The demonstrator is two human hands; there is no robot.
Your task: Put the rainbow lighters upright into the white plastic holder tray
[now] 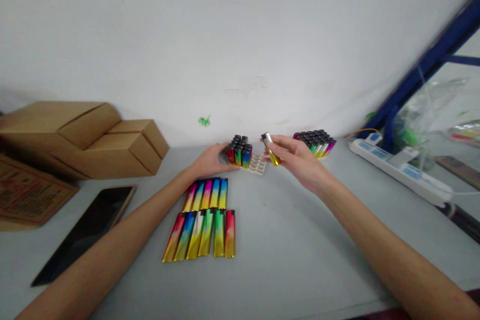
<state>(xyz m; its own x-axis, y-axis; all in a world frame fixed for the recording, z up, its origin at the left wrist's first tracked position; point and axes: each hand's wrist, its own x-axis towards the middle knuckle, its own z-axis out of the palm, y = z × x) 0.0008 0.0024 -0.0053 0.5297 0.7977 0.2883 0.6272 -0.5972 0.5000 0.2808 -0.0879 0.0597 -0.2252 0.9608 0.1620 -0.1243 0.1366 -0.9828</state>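
Note:
My right hand [294, 157] pinches a silver and gold lighter [272, 151], held tilted with its black top up, just above the right side of a pale tray with round holes [258, 164]. Several coloured lighters [239, 152] with black tops stand upright in the tray's left part. Around the tray's left end, my left hand [210, 161] is closed, with thumb and fingers on either side; some fingertips are hidden. Nearer to me, two rows of shiny multicoloured lighters [204, 232] lie flat on the grey table [277, 260].
A block of upright lighters [315, 142] stands by the wall, right of my right hand. Cardboard boxes [86, 145] and a dark tablet-like slab [86, 230] are at the left. A white power strip [401, 167] lies at the right, beside a blue metal frame [423, 67].

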